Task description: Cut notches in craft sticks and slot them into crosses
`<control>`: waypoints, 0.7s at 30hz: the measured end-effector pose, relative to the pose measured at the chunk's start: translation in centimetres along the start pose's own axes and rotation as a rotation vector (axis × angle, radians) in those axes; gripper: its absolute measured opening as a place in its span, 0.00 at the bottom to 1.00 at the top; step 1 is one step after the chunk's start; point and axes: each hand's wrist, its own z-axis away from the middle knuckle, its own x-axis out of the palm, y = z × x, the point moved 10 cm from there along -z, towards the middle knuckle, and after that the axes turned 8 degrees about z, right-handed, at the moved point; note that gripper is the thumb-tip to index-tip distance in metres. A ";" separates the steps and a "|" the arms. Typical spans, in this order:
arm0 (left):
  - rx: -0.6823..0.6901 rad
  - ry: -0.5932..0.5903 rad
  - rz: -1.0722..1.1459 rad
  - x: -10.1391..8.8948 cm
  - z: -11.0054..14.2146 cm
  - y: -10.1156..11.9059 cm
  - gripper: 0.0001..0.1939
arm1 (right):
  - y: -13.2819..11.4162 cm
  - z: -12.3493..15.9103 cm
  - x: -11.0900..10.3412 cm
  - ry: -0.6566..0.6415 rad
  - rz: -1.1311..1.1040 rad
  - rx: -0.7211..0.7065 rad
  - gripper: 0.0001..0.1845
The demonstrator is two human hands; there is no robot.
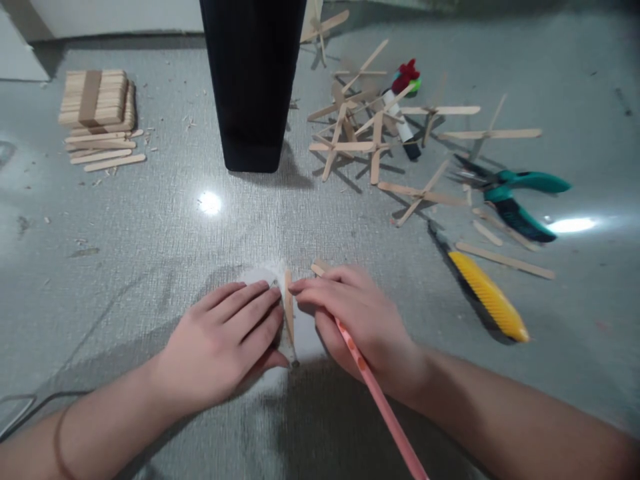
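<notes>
My left hand lies flat on the grey surface, fingers stretched out and pressed against a thin wooden stick that stands on edge over a white patch. My right hand is closed around a pink pencil, its fingertips touching the same stick from the right. Another stick end pokes out behind the right fingers.
A black upright post stands ahead. A stack of craft sticks with loose ones lies far left. Several glued stick crosses, a glue tube, teal pliers and a yellow-handled tool lie to the right.
</notes>
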 end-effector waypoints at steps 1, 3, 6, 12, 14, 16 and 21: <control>0.002 -0.002 -0.015 0.0 0.0 0.1 0.23 | 0.1 0.0 0.0 0.000 -0.001 0.014 0.10; -0.002 -0.002 -0.049 -0.1 0.0 0.3 0.22 | 0.2 0.0 0.1 0.002 -0.007 0.024 0.11; -0.024 0.012 -0.093 -0.3 0.0 0.4 0.19 | 0.1 0.0 0.1 0.001 -0.012 0.015 0.13; -0.110 0.093 -0.168 -1.3 -0.1 -0.1 0.19 | -0.3 -0.4 -0.4 0.031 -0.047 -0.019 0.13; -0.083 0.102 -0.108 -1.2 -0.3 0.0 0.13 | -0.6 -0.4 -0.5 0.032 -0.035 -0.044 0.12; -0.022 0.089 0.011 -1.0 -0.6 0.3 0.06 | -0.8 -0.5 -0.5 0.040 -0.008 -0.073 0.11; 0.005 0.026 0.061 0.0 -0.4 0.4 0.08 | -0.9 -0.5 -0.5 0.047 0.032 -0.101 0.11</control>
